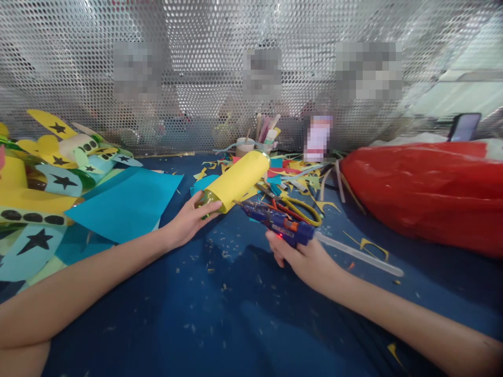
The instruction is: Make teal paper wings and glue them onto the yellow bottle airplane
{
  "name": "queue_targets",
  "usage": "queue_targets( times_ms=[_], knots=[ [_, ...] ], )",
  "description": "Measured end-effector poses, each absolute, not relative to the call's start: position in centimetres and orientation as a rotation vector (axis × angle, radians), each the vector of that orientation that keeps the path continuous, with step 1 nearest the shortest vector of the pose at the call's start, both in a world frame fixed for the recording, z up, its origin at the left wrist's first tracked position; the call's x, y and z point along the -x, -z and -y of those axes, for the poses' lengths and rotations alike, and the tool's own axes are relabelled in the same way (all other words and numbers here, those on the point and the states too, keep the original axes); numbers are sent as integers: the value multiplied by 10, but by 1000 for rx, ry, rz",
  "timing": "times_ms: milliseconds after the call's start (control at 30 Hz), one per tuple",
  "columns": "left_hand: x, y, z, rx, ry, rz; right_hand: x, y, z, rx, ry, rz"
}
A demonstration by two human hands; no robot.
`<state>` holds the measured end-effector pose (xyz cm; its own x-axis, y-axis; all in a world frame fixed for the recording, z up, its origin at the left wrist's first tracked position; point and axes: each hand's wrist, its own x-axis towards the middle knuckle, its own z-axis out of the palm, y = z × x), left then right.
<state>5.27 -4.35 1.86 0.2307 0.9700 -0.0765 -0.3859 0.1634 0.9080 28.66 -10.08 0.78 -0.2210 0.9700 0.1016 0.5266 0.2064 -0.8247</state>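
My left hand (196, 216) is closed around the lower end of a plastic bottle (211, 198) wrapped in yellow paper (240, 179). The bottle is tilted, its far end pointing up and to the right. In my right hand (302, 256) is a blue hot glue gun (275, 220) with a small red light lit. A clear glue stick (359, 254) juts from its back. The gun's tip is close to the lower edge of the yellow paper; whether it touches I cannot tell. Scissors (302, 209) with yellow handles lie just behind the gun.
Blue paper sheets (129, 201) and paper airplanes with black stars (58, 178) fill the left side. Coloured scraps (306, 180) lie behind the bottle, near a cup of sticks (267, 133). A large red bag (424, 193) stands right. A perforated silver screen (212, 63) closes off the back.
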Motion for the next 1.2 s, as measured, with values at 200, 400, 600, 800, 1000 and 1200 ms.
queue_targets(
  times_ms=[200, 400, 600, 800, 1000, 1200],
  knots=[
    [-52, -16, 43, -914, -1136, -802, -292, -4, 93, 1392, -906, 1777],
    [-52, -15, 42, -911, -1131, -793, -289, -16, 91, 1334, -1014, 1669],
    [-51, -15, 42, -900, -1148, -780, -316, -37, 77, 1416, -704, 1663],
    [-53, -22, 43, -888, -1184, -802, -376, -46, 41, 1592, 303, 1983],
    [-44, -30, 30, -949, -1342, -799, -434, -34, 12, 1940, 345, 2384],
    [-27, -31, 12, -992, -1525, -813, -453, -21, -1, 1923, 359, 2490]
  ],
)
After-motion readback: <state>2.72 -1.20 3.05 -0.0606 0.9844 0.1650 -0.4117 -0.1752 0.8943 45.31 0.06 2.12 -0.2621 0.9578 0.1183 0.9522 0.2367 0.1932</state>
